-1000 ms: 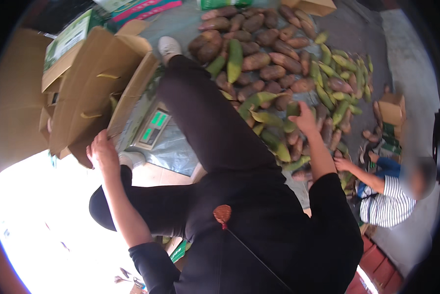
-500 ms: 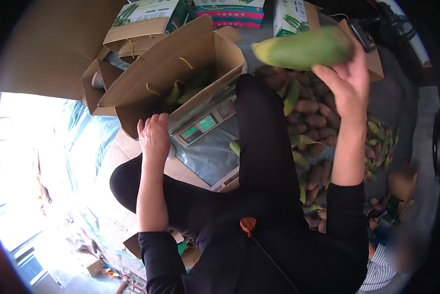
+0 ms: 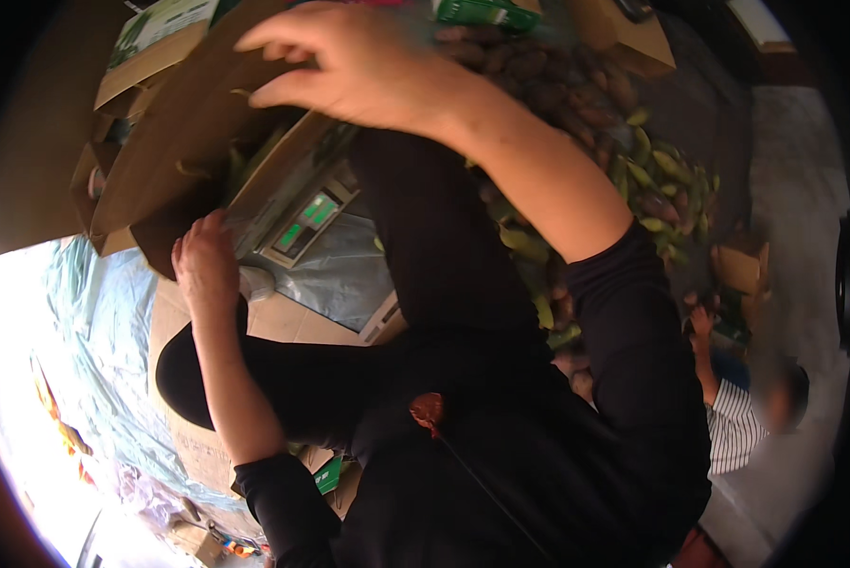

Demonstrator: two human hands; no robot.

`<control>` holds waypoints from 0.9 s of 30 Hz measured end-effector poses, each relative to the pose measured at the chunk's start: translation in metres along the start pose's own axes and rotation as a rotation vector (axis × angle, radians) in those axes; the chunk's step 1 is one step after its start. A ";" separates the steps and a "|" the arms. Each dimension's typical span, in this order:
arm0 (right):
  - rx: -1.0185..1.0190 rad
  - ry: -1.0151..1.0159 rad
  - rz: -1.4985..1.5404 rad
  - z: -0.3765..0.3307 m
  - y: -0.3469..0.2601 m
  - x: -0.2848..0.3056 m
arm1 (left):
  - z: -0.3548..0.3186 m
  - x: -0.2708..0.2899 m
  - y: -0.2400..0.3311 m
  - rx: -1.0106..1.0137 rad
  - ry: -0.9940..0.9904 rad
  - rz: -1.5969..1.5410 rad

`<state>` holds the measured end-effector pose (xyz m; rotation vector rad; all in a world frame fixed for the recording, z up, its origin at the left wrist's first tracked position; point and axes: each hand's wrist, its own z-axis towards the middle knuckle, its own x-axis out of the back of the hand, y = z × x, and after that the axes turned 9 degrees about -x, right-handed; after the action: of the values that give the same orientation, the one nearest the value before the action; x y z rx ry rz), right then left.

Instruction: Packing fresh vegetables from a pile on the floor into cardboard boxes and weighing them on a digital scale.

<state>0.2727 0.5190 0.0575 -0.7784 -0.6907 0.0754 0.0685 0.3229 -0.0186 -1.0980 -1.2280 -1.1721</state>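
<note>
A tall open cardboard box (image 3: 164,142) stands on a digital scale (image 3: 297,232) with a lit green display. The fingers of my left hand (image 3: 207,260) curl over the box's near corner. Over the box's far end reaches my right hand (image 3: 349,66), thumb and fingers apart, with nothing visible in it. Inside, long green melon-like produce (image 3: 245,166) shows dimly, mostly hidden by the box walls and my right arm.
Beyond my knee lies a pile of brownish oblong produce (image 3: 576,99), with yellow-green produce (image 3: 666,175) beside it. Printed cartons (image 3: 164,38) stand at the far left. A co-worker in a striped sleeve (image 3: 733,431) is at the lower right. Plastic sheeting (image 3: 107,331) covers the left side.
My right hand has swung left from above the pile to over the box; the long green melon-like piece it held is no longer visible. My left hand stays on the box while the view shifts.
</note>
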 end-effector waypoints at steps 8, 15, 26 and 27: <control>-0.902 0.023 -0.159 -0.219 0.148 0.127 | 0.005 -0.002 0.007 0.021 -0.038 -0.074; -1.091 -0.597 -0.640 -0.483 0.163 0.122 | 0.005 -0.012 0.000 0.016 -0.026 -0.075; -1.768 -0.529 -0.491 -0.580 0.083 0.052 | 0.002 -0.013 -0.007 0.060 0.014 0.002; -1.881 -0.558 -0.523 -0.574 0.082 0.049 | 0.002 -0.012 -0.005 0.068 -0.008 0.026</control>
<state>0.6697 0.2375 -0.2610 -2.3652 -1.4400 -1.0185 0.0631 0.3250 -0.0308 -1.0667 -1.2473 -1.0993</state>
